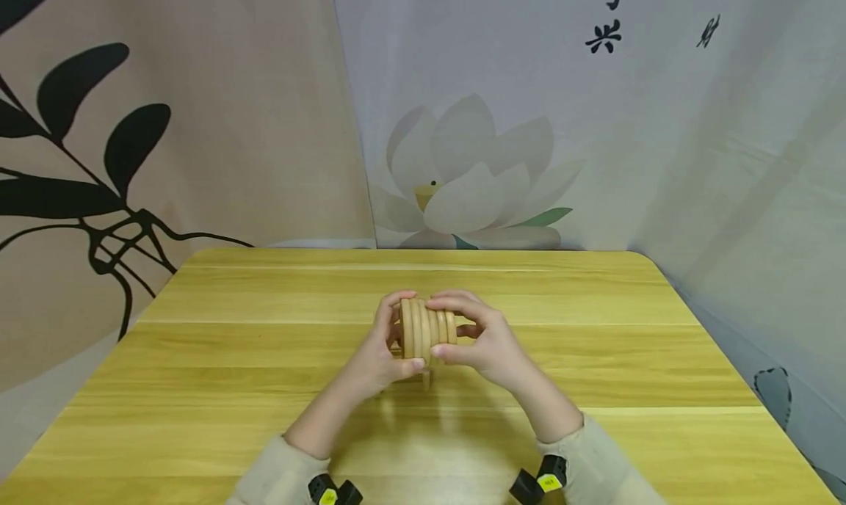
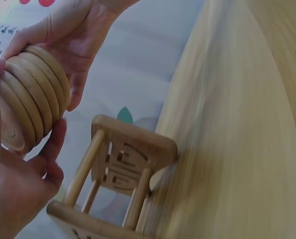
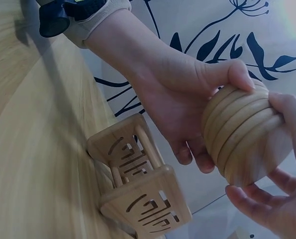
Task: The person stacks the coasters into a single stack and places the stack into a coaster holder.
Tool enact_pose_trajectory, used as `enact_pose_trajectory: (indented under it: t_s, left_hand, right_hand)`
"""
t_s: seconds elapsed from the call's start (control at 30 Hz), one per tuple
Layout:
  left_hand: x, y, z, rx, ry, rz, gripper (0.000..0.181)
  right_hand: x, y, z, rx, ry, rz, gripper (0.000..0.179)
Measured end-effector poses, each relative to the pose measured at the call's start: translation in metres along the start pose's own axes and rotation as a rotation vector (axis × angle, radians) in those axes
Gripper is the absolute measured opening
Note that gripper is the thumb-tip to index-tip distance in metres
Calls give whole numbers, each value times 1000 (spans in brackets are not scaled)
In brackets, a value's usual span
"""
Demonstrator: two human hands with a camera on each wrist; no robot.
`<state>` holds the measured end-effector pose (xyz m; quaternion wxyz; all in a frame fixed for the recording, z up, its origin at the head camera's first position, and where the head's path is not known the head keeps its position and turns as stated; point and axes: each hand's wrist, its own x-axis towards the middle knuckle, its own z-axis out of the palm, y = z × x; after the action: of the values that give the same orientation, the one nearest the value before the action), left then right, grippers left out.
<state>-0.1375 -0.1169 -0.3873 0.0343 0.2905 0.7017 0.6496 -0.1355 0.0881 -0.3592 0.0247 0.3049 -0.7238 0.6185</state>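
A stack of several round wooden coasters point(image 1: 429, 325) is held on edge between both hands above the table. My left hand point(image 1: 385, 351) grips the left end, thumb below and fingers over the top. From the other side, my right hand point(image 1: 481, 338) holds the stack the same way. In the left wrist view, the coasters point(image 2: 36, 92) lie face against face. Under the hands stands a wooden rack point(image 3: 145, 201) with cut-out patterned end panels joined by round rods; its upper part shows no coasters in the wrist views. The head view mostly hides it behind the hands.
The wood-grain table point(image 1: 628, 343) stretches out on all sides of the hands, with rounded far corners. Behind it hangs a cloth backdrop point(image 1: 264, 109) printed with leaves, a lotus and characters. A small black device point(image 1: 538, 479) sits on each wrist.
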Motion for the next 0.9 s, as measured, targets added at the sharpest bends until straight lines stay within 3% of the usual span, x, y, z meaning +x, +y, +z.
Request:
enact_pose_trajectory:
  t_s: [0.17,0.33,0.67,0.9]
  left_hand:
    - [-2,-2,-7,66,14,15,87]
    - [-2,-4,-13,48,19,9,89]
    - [-4,-9,-22,13,22,-45,90]
    - [-4,-13,-29,46,49,-98,90]
  right_hand:
    - [5,6,4,4,-9,5,51]
    - [11,10,8,9,-13,-5,51]
    - [19,17,15,19,-24,-6,51]
    - [24,23,19,9,-28,-13,51]
